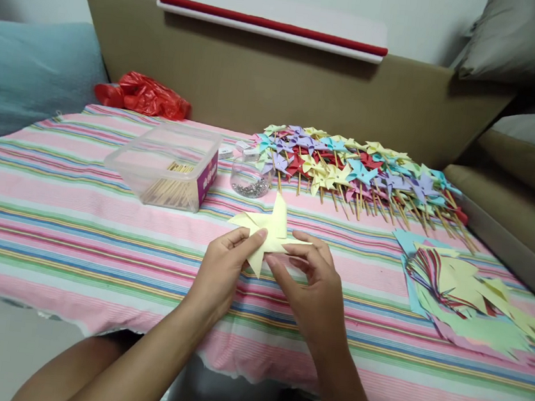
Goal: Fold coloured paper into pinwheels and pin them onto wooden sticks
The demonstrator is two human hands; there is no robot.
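Note:
Both hands hold a pale yellow paper pinwheel [266, 232] above the striped cloth, near the middle of the view. My left hand [223, 273] pinches its left side with thumb and fingers closed on the paper. My right hand [313, 289] grips the right side, fingers curled around one folded point. The pinwheel has no stick on it that I can see.
A clear plastic box of wooden sticks [169, 167] stands at the back left, with a small jar of pins [249, 176] beside it. Finished pinwheels on sticks [353, 168] lie in a heap at the back. Cut coloured paper sheets [469, 294] are stacked at the right. A red bag [144, 95] lies far left.

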